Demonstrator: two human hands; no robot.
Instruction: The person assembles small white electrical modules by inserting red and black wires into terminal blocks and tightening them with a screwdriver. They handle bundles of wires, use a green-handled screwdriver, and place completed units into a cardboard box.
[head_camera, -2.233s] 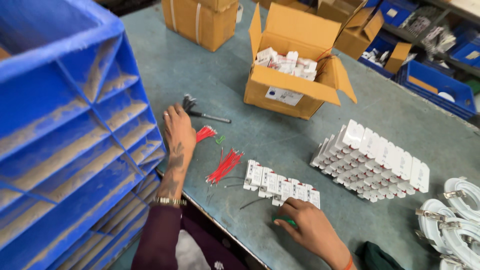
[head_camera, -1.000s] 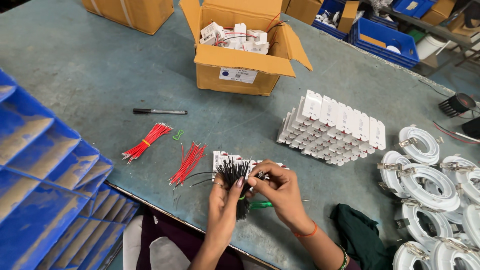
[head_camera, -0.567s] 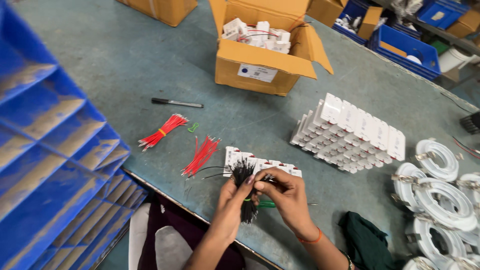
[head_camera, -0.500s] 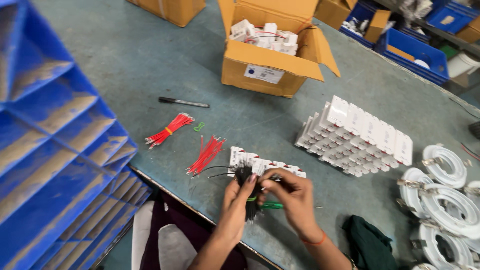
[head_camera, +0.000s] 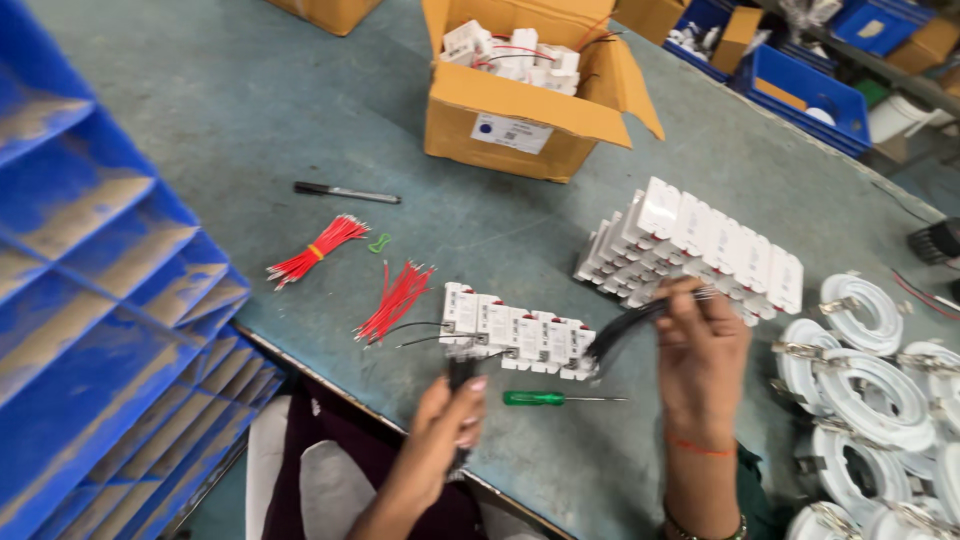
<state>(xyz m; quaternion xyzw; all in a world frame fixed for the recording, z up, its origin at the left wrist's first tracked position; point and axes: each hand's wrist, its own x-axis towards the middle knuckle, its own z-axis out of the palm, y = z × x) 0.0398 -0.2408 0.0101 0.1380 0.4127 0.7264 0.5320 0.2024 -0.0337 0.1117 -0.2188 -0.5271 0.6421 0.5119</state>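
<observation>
My left hand (head_camera: 445, 425) is closed on a small bunch of black wires (head_camera: 461, 375) near the table's front edge. My right hand (head_camera: 702, 345) holds another bundle of black wires (head_camera: 625, 325) that trails left toward a row of white switch modules (head_camera: 515, 337) lying flat on the table. A green-handled screwdriver (head_camera: 545, 398) lies between my two hands. Just beyond my right hand stands a stack of white switch modules (head_camera: 700, 245).
Two bunches of red wires (head_camera: 318, 248) (head_camera: 397, 298) and a black marker (head_camera: 345, 192) lie to the left. An open cardboard box (head_camera: 520, 95) of white parts sits at the back. Blue crates (head_camera: 90, 300) stand at left. White ring fittings (head_camera: 860, 385) fill the right.
My hands, earlier together over the black wire bundle, have pulled apart. The left now keeps a small bunch and the right has carried the rest to the right.
</observation>
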